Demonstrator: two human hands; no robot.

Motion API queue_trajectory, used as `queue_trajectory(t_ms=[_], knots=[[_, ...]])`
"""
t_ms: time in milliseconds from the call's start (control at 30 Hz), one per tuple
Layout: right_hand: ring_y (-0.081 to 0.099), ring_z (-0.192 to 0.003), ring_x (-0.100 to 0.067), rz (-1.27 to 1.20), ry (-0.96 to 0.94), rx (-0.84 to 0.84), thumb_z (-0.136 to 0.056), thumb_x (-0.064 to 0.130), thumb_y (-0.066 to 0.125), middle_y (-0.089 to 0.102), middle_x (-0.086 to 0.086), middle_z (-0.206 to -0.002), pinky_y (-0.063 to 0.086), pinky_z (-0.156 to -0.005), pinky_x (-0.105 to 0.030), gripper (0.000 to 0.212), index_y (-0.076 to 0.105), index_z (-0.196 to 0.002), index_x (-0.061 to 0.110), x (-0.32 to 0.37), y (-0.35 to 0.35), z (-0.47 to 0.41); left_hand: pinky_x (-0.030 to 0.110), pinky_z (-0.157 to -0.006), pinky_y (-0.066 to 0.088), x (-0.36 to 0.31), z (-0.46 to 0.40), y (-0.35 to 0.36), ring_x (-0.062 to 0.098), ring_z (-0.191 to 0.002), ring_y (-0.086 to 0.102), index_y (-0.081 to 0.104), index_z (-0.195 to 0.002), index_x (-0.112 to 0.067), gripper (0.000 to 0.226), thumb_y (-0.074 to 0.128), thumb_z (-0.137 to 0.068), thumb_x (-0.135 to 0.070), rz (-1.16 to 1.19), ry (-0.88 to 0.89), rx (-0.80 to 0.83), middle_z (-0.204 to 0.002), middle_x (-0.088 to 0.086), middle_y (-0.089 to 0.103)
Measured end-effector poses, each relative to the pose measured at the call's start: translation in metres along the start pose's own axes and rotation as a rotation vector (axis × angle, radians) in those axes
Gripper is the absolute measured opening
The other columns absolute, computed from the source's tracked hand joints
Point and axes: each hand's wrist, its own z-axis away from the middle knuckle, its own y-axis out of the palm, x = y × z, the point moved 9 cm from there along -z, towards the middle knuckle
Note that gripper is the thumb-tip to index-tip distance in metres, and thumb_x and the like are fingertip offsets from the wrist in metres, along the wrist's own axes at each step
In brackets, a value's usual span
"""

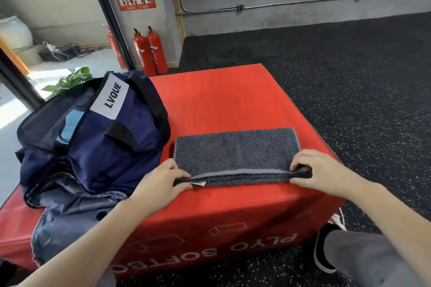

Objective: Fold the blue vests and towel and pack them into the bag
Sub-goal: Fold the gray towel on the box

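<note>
The left grip [161,180] pinched the towel's [235,147] near-left corner, fingers curled round the rolled edge beside a small white tag [199,183]. Left of it, the navy bag [98,137] sat slumped and open on the red box [224,100], pale blue cloth [70,126] showing inside. The grey towel lay folded flat on the box top, just right of the bag. The right grip [319,171] pinched the near-right corner.

Red plyo box [221,105]; two fire extinguishers [150,52] by wall; plant [70,81].
</note>
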Motion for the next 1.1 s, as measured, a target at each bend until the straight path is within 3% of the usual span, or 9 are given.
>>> queue_trajectory(t_ms=[100, 200, 333, 500, 667, 733, 833, 933, 1100], knots=[[0.053, -0.103, -0.002, 0.039, 0.028, -0.045, -0.082, 0.044, 0.076, 0.056, 0.025, -0.102, 0.047, -0.094, -0.028, 0.019, 0.065, -0.096, 0.037, -0.001, 0.001, 0.002, 0.035, -0.086, 0.051, 0.006, -0.021, 0.010, 0.021, -0.096, 0.063, 0.072, -0.121, -0.022, 0.031, 0.069, -0.093, -0.036, -0.001, -0.053, -0.029, -0.096, -0.004, 0.057], [0.058, -0.102, -0.010, 0.112, 0.078, -0.199, -0.081, 0.036, 0.078, 0.060, 0.018, -0.101, 0.049, -0.091, -0.029, 0.022, 0.068, -0.100, 0.030, -0.003, -0.003, 0.008, 0.036, -0.103, 0.043, 0.008, -0.064, 0.021, 0.030, -0.115, 0.060, 0.061, -0.136, -0.011, 0.038, 0.059, -0.098, -0.015, 0.022, -0.080, -0.065, -0.119, 0.010, 0.063], [0.063, -0.098, -0.020, 0.132, 0.076, -0.275, -0.077, 0.014, 0.079, 0.066, 0.004, -0.102, 0.041, -0.093, -0.022, 0.029, 0.072, -0.106, 0.016, 0.005, 0.004, 0.010, 0.032, -0.118, 0.025, 0.011, -0.114, 0.029, 0.031, -0.140, 0.042, 0.045, -0.148, -0.006, 0.051, 0.054, -0.097, -0.007, 0.114, -0.126, -0.029, -0.151, 0.017, 0.046], [0.069, -0.094, -0.016, -0.001, -0.012, -0.319, -0.078, 0.018, 0.076, 0.071, 0.006, -0.100, 0.052, -0.087, -0.026, 0.027, 0.074, -0.105, 0.018, 0.055, 0.019, 0.003, 0.044, -0.118, 0.031, -0.005, -0.109, 0.035, 0.030, -0.143, 0.040, 0.050, -0.145, -0.016, 0.048, 0.051, -0.098, -0.013, 0.137, -0.073, -0.058, -0.152, 0.015, 0.045], [0.059, -0.115, 0.002, -0.386, -0.209, -0.257, -0.090, 0.028, 0.073, 0.063, 0.010, -0.127, 0.047, -0.096, -0.014, 0.031, 0.070, -0.120, 0.019, 0.125, 0.028, -0.004, 0.039, -0.116, 0.035, -0.051, -0.058, 0.026, 0.025, -0.135, 0.048, 0.059, -0.137, -0.018, 0.043, 0.055, -0.096, -0.010, 0.219, 0.126, -0.117, -0.144, 0.008, 0.056], [0.057, -0.118, -0.002, -0.275, -0.217, -0.346, -0.091, 0.037, 0.067, 0.063, 0.010, -0.125, 0.046, -0.101, -0.025, 0.026, 0.072, -0.113, 0.023, 0.116, 0.018, -0.005, 0.038, -0.115, 0.036, -0.060, -0.038, 0.027, 0.022, -0.134, 0.049, 0.061, -0.135, -0.020, 0.039, 0.056, -0.097, -0.015, 0.268, 0.137, -0.123, -0.142, 0.005, 0.057], [0.056, -0.118, -0.014, -0.079, -0.093, -0.402, -0.087, 0.053, 0.061, 0.063, 0.009, -0.124, 0.046, -0.102, -0.041, 0.032, 0.073, -0.104, 0.028, 0.075, 0.008, -0.007, 0.040, -0.115, 0.036, -0.073, -0.020, 0.042, 0.020, -0.137, 0.044, 0.063, -0.133, -0.026, 0.042, 0.051, -0.099, -0.047, 0.231, 0.144, -0.061, -0.144, 0.003, 0.053], [0.048, -0.126, -0.001, -0.188, 0.018, -0.251, -0.080, 0.068, 0.067, 0.053, 0.014, -0.134, 0.033, -0.113, -0.024, 0.048, 0.070, -0.114, 0.034, 0.045, 0.016, -0.003, 0.038, -0.119, 0.029, -0.081, -0.013, 0.052, 0.015, -0.142, 0.032, 0.062, -0.133, -0.031, 0.073, 0.040, -0.086, -0.081, 0.225, 0.113, 0.020, -0.150, -0.001, 0.044], [0.039, -0.133, 0.006, -0.258, 0.011, -0.135, -0.073, 0.043, 0.087, 0.044, 0.017, -0.144, 0.026, -0.114, -0.014, 0.054, 0.064, -0.122, 0.039, 0.052, 0.034, 0.000, 0.030, -0.120, 0.024, -0.076, 0.001, 0.055, 0.010, -0.140, 0.031, 0.058, -0.139, -0.027, 0.097, 0.056, -0.061, -0.085, 0.286, 0.010, 0.132, -0.154, -0.007, 0.035]])
